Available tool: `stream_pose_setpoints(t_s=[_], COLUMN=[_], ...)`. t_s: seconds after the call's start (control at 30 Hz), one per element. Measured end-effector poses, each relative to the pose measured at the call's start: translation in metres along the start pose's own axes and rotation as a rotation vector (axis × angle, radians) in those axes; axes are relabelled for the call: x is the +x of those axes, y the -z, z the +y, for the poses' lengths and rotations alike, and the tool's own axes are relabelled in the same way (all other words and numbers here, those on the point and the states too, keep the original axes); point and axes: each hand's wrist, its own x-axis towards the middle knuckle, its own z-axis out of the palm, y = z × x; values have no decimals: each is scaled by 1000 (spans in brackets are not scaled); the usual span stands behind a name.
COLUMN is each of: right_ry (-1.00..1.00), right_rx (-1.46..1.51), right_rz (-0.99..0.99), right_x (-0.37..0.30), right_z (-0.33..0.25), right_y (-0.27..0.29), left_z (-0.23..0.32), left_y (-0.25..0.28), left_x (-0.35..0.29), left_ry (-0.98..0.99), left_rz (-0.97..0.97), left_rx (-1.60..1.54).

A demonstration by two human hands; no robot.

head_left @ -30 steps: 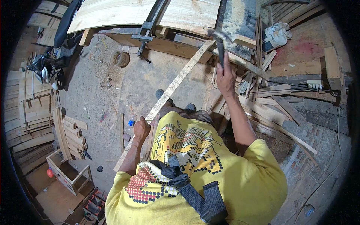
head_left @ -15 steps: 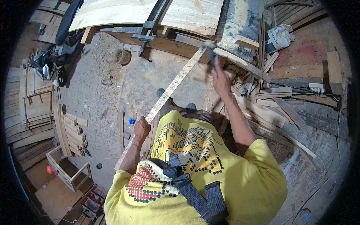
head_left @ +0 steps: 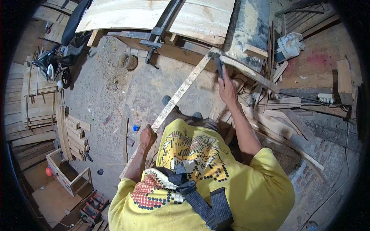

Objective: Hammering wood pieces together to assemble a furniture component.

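A long pale wooden strip (head_left: pixel 181 91) slants from beside my left side up to the bench corner. My left hand (head_left: pixel 147 138) is closed around its near part. In my right hand (head_left: pixel 228 91) is a hammer (head_left: pixel 219 65), gripped by its dark handle. The hammer's head is at the far end of the strip, by the bench edge; whether it touches the wood I cannot tell. Another narrow piece of wood (head_left: pixel 250 72) runs from that corner toward the right.
Wide boards (head_left: pixel 127 15) lie on the bench, with a metal clamp (head_left: pixel 156 36) at its edge. A round container (head_left: pixel 128 61) stands on the floor. Scrap wood (head_left: pixel 273 125) is piled at right. A motorbike (head_left: pixel 54 67) and a wooden frame (head_left: pixel 69 175) are at left.
The hammer and my right hand have shifted slightly downward, and the hammer is less blurred. My left hand still grips the strip. The whole view has shifted a little.
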Motion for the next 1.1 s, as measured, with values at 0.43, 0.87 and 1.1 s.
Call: stream_pose_setpoints(t_s=[0.43,0.87,1.1], right_ry=[179,-30,234], right_rx=[32,-144,57], right_rz=[20,-64,256], right_x=[17,40,22], right_z=[5,-9,-12], right_y=[3,27,12], left_z=[2,-3,-8], left_y=[7,9,4], left_x=[8,3,2], left_ry=[6,-23,92], left_rz=[-34,-1,-99], left_rx=[16,2,-16])
